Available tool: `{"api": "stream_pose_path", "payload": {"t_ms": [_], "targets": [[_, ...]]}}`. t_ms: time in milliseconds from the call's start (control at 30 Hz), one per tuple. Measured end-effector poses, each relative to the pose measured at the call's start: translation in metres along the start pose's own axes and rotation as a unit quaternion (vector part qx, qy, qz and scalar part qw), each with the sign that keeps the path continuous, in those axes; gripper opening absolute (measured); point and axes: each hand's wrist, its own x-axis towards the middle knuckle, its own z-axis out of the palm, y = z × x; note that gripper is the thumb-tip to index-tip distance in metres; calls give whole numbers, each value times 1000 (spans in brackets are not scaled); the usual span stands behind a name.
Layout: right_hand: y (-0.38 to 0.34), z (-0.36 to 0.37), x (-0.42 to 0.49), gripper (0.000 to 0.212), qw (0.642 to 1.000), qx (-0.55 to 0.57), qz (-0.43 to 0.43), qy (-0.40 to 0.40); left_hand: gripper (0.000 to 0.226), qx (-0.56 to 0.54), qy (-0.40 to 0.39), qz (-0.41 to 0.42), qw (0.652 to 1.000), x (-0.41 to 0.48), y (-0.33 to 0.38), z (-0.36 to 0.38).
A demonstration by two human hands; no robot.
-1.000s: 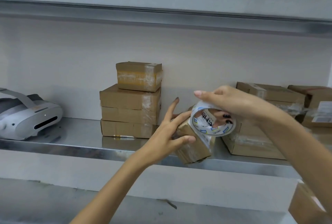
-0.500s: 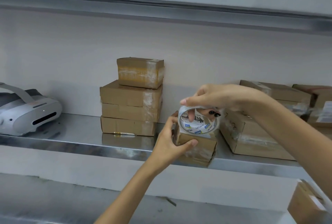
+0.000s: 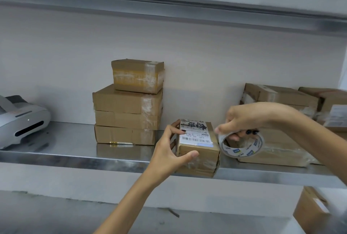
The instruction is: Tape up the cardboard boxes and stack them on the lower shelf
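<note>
1. Nearest, a cardboard carton (image 3: 311,213) at the lower right is blurred and cut off.
2. The small box (image 3: 199,156), brown with a white barcode label on top, sits at the shelf's (image 3: 75,140) front edge.
3. The left hand (image 3: 168,152) grips its left side, thumb on the front.
4. The right hand (image 3: 249,118) holds the tape roll (image 3: 242,151) just right of it, fingers hooked through the core.
5. Behind, four taped boxes (image 3: 129,110) stand stacked.
</note>
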Motion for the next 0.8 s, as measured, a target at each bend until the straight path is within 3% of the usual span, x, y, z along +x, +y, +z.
{"api": "stream_pose_path", "payload": {"t_ms": [267,367,500,600,667,800], "targets": [[10,16,12,53,995,48,3,-91,57,46,-4,6,999,-1,5,-1],[12,22,14,53,993,59,8,-105,51,157,-15,20,987,0,16,-9],[10,22,10,53,994,49,0,-103,50,356,-90,103,924,10,38,-19],[7,21,9,51,993,52,2,-109,70,476,-206,156,841,18,48,-9],[7,21,9,51,993,58,-2,-100,71,537,-227,170,794,21,49,1],[20,32,7,56,990,133,-33,-21,60,518,-194,166,816,17,48,7]]}}
